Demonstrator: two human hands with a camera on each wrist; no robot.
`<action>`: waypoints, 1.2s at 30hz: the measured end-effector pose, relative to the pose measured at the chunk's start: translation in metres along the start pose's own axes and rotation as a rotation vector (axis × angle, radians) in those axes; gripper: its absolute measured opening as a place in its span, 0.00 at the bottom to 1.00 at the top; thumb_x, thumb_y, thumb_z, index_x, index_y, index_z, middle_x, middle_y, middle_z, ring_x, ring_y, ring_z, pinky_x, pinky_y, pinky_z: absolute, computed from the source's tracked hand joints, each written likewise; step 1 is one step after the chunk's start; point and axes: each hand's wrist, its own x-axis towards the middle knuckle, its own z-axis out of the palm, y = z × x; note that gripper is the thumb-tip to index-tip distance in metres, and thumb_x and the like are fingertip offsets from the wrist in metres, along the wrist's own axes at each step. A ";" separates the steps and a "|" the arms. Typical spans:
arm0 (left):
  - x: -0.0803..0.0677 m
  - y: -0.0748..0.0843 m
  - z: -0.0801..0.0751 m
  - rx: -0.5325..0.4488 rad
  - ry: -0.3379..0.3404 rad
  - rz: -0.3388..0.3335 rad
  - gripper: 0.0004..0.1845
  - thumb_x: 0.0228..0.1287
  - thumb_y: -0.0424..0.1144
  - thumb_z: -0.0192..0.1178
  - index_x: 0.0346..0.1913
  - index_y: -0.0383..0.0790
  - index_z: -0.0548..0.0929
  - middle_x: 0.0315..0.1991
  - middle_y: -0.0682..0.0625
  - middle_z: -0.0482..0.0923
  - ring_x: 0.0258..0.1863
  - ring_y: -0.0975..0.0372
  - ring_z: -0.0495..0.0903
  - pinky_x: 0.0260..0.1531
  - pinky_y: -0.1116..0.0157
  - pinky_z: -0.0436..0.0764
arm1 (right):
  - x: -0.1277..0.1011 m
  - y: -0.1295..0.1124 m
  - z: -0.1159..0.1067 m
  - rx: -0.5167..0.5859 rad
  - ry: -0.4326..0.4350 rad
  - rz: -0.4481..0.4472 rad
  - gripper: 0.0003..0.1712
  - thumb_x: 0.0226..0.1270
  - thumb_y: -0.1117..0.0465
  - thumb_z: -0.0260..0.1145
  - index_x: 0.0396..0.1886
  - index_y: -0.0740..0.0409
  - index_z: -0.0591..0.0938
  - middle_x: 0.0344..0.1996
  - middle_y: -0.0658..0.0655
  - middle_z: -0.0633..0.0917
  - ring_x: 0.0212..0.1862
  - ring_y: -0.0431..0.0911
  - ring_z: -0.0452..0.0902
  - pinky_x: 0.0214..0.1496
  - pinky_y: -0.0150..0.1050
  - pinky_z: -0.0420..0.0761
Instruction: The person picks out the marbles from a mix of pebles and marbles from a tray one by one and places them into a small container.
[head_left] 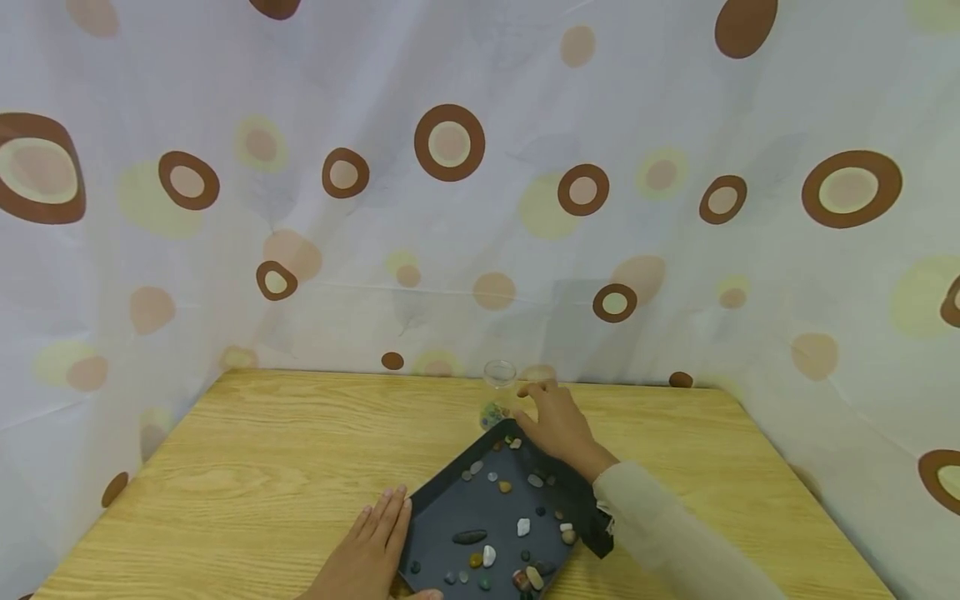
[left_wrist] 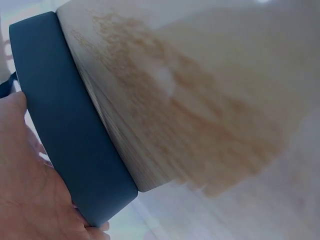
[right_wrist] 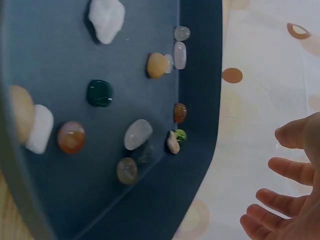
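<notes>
Head view high above the tray (head_left: 450,508); both wrist views close against its rim.

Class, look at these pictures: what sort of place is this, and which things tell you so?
Probably a staged tabletop set, not a lived-in room. A spotted curtain hangs behind and beside a wooden table, which bears only a dark tray of small polished stones and a small glass jar.

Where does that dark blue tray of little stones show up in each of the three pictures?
Head view: the dark blue tray sits low centre on the wooden table, between both hands.
Left wrist view: only its outer wall, at left, against the left hand.
Right wrist view: its inside fills the left.
Shared landmark: the tray's dark rim.
</notes>
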 end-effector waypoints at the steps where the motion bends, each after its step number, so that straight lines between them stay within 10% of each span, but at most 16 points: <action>1: 0.000 0.000 0.000 0.000 0.001 0.000 0.54 0.58 0.75 0.46 0.69 0.29 0.65 0.72 0.36 0.57 0.70 0.45 0.59 0.64 0.48 0.67 | -0.002 0.000 0.002 -0.002 -0.012 0.002 0.19 0.67 0.54 0.64 0.55 0.57 0.79 0.55 0.65 0.76 0.55 0.63 0.72 0.46 0.57 0.78; 14: 0.000 -0.001 -0.001 -0.001 -0.026 -0.004 0.54 0.59 0.76 0.44 0.70 0.29 0.64 0.72 0.36 0.56 0.71 0.45 0.58 0.65 0.48 0.66 | -0.023 -0.004 0.026 -0.105 -0.130 -0.031 0.27 0.63 0.55 0.68 0.59 0.61 0.75 0.53 0.67 0.76 0.53 0.63 0.73 0.45 0.57 0.78; 36: 0.000 0.000 -0.002 -0.070 -0.046 -0.029 0.55 0.58 0.75 0.47 0.71 0.29 0.62 0.73 0.36 0.53 0.72 0.44 0.55 0.67 0.47 0.62 | -0.014 0.000 0.053 -0.419 0.057 -0.126 0.12 0.52 0.58 0.76 0.36 0.56 0.85 0.35 0.58 0.71 0.34 0.50 0.62 0.31 0.45 0.70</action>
